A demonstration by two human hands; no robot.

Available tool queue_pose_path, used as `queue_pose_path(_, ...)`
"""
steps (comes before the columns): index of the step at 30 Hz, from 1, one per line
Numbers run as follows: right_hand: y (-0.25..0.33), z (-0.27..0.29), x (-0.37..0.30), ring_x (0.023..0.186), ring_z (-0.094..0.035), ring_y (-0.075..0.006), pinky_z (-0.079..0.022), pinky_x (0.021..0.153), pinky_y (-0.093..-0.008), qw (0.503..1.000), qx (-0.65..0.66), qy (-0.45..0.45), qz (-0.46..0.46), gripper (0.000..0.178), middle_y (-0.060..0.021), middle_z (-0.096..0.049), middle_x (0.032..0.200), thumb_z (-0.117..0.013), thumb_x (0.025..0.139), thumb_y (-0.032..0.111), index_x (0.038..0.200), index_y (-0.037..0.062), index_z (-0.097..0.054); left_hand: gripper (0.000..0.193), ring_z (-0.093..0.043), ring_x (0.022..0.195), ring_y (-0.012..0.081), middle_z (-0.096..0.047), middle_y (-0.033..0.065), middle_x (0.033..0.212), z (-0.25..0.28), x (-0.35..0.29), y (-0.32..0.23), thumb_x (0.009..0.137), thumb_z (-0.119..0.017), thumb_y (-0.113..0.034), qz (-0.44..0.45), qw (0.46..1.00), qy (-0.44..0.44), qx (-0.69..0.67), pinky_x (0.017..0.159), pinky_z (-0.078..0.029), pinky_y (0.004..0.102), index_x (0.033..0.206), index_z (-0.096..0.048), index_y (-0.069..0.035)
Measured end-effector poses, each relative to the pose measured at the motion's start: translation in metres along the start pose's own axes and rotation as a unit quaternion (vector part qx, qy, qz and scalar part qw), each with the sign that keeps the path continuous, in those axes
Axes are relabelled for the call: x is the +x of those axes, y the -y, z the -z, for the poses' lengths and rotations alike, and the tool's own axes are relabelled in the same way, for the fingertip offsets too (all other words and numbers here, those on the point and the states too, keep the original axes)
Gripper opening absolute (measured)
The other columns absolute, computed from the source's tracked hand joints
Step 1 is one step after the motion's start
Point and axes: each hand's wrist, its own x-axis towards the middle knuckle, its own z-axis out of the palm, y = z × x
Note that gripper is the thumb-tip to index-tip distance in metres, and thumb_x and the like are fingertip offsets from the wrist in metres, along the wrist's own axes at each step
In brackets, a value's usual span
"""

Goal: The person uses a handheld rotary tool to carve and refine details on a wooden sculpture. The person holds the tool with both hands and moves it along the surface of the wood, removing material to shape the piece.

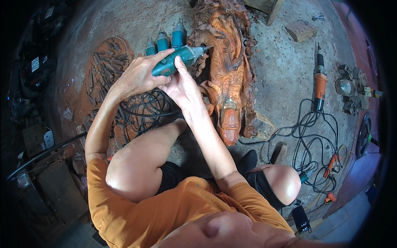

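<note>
My left hand (pixel 140 76) is closed round the rear of a green power grinder (pixel 178 62), its fingers lying over the top of the body. From below, my right hand (pixel 184 89) grips the same tool, with the thumb pressed along its side. The grinder's thin bit points right, toward a carved reddish-brown wooden sculpture (pixel 225 70); whether it touches the wood I cannot tell. Just beyond my hands stand more green grinders (pixel 178 36), side by side with their noses up.
Left lies a heap of dark rod-like pieces (pixel 109 62). Black cables (pixel 149 108) coil near my left knee. At right are an orange-and-black power tool (pixel 320 84), tangled cords (pixel 304 134) and metal parts (pixel 345 87). A wood block (pixel 300 31) rests far right; a phone (pixel 301 218) lies near right.
</note>
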Motion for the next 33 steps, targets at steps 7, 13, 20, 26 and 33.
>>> queue_pose_path(7, -0.0001, -0.0023, -0.0015, 0.104, -0.061, -0.0161, -0.052, 0.085, -0.037, 1.0, 0.005, -0.003, 0.0, 0.054, -0.0054, -0.063, 0.117, -0.071, 0.092, 0.039, 0.134, 0.0105, -0.051, 0.082, -0.07, 0.089, 0.0326, -0.069, 0.0248, 0.111, 0.0003, -0.0003, -0.0009, 0.069, -0.071, -0.023, -0.007, 1.0, -0.003, 0.006, 0.081, -0.055, 0.0429, 0.147, -0.048, -0.013)
queue_pose_path(13, -0.0001, -0.0038, -0.0037, 0.106, -0.061, -0.0166, -0.052, 0.087, -0.038, 1.0, 0.007, -0.002, 0.003, 0.053, -0.0059, -0.063, 0.118, -0.07, 0.093, 0.038, 0.134, 0.0097, -0.051, 0.082, -0.069, 0.091, 0.0327, -0.069, 0.0246, 0.112, 0.0006, -0.0012, -0.0017, 0.069, -0.071, -0.023, -0.004, 1.0, 0.002, -0.001, 0.083, -0.054, 0.0428, 0.147, -0.048, -0.014)
queue_pose_path(20, -0.0008, -0.0045, -0.0057, 0.108, -0.06, -0.0178, -0.053, 0.087, -0.0392, 1.0, 0.008, -0.005, 0.004, 0.055, -0.0072, -0.061, 0.122, -0.07, 0.093, 0.037, 0.135, 0.0085, -0.05, 0.082, -0.069, 0.094, 0.0341, -0.068, 0.0252, 0.117, 0.0012, -0.0023, -0.0005, 0.069, -0.071, -0.022, -0.007, 1.0, 0.007, 0.004, 0.085, -0.054, 0.0432, 0.147, -0.048, -0.013)
queue_pose_path(26, -0.0024, -0.0038, -0.0058, 0.109, -0.059, -0.018, -0.053, 0.086, -0.0396, 1.0, 0.008, 0.0, 0.004, 0.057, -0.0069, -0.06, 0.122, -0.071, 0.092, 0.038, 0.136, 0.0086, -0.049, 0.083, -0.07, 0.095, 0.0344, -0.067, 0.0253, 0.119, 0.0032, -0.0033, -0.0031, 0.068, -0.072, -0.021, 0.003, 1.0, 0.015, 0.002, 0.085, -0.054, 0.0442, 0.147, -0.048, -0.014)
queue_pose_path(33, -0.0024, -0.0011, -0.0064, 0.113, -0.059, -0.0189, -0.053, 0.09, -0.0426, 1.0, 0.005, 0.008, 0.003, 0.06, -0.0077, -0.058, 0.126, -0.071, 0.093, 0.038, 0.139, 0.0092, -0.046, 0.084, -0.07, 0.092, 0.0325, -0.068, 0.0243, 0.118, 0.0014, -0.0038, -0.0004, 0.067, -0.072, -0.019, -0.003, 1.0, 0.012, 0.0, 0.083, -0.055, 0.0446, 0.147, -0.048, -0.014)
